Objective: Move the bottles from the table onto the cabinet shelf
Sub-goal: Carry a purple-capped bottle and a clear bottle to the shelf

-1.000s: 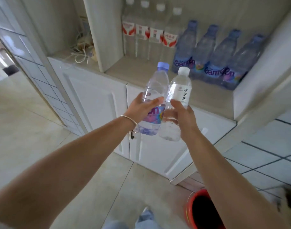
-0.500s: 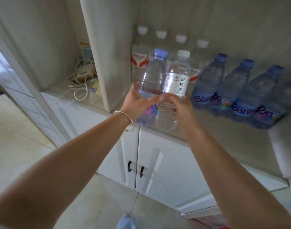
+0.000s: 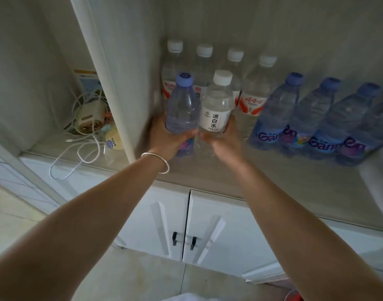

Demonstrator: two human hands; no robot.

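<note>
Left hand (image 3: 166, 137) grips clear blue-capped plastic bottle (image 3: 181, 109); right hand (image 3: 224, 139) grips clear white-capped labelled bottle (image 3: 217, 109). Both upright, touching, at the beige cabinet shelf (image 3: 273, 183) front-left, directly before the white-capped back row (image 3: 254, 94). Straight down seats them.

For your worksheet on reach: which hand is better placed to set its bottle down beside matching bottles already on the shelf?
Probably the right hand: its white-capped bottle is just in front of the white-capped row. The left hand's blue-capped bottle sits far from the blue-capped row.
</note>
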